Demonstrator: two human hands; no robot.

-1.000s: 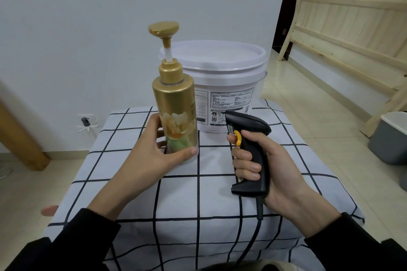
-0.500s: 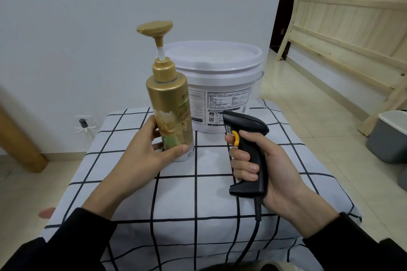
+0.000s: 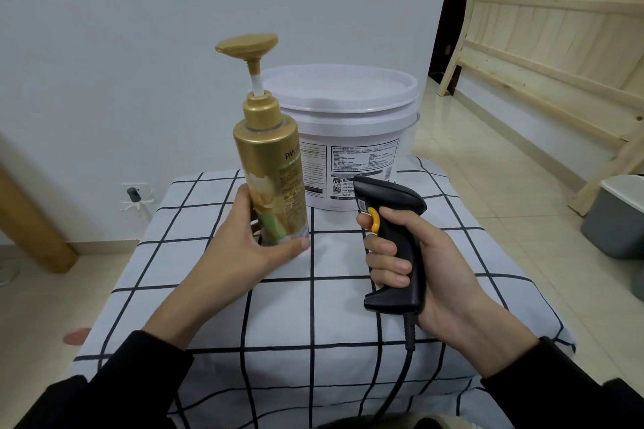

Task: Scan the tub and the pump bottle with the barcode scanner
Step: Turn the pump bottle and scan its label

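Note:
A gold pump bottle stands upright at the table's middle left, my left hand wrapped around its lower part. Behind it sits a white tub with a lid, its printed label facing me. My right hand grips a black barcode scanner with a yellow trigger. The scanner's head points away from me toward the tub's label. A black cable hangs from the scanner's handle.
The table carries a white cloth with a black grid. A grey bin stands on the floor at the right, below a wooden bed frame. A wall socket is low on the left wall.
My left hand has turned the bottle, so more of its printed side shows, and shifted it slightly left. The scanner has stayed nearly in place.

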